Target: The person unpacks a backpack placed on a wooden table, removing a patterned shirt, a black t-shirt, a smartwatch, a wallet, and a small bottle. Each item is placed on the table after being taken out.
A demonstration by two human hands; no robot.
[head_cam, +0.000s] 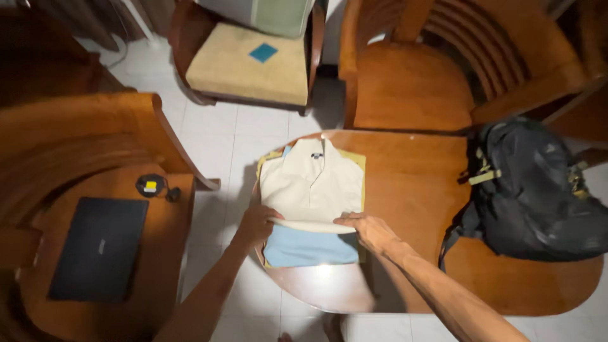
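A cream collared shirt (pixel 311 183) lies folded on top of a small stack of clothes at the left end of a wooden table (pixel 418 190). Under it show a light blue garment (pixel 310 248) and a yellow one (pixel 358 158). My left hand (pixel 255 225) grips the shirt's lower left edge. My right hand (pixel 367 229) holds the lower right edge. The bottom hem is lifted and rolled up between both hands.
A black backpack (pixel 538 190) rests on the table's right side. To the left, a wooden chair seat carries a dark closed laptop (pixel 100 248) and a coiled black cable (pixel 153 186). A cushioned chair (pixel 250 63) and a wooden armchair (pixel 418 82) stand beyond on white tile floor.
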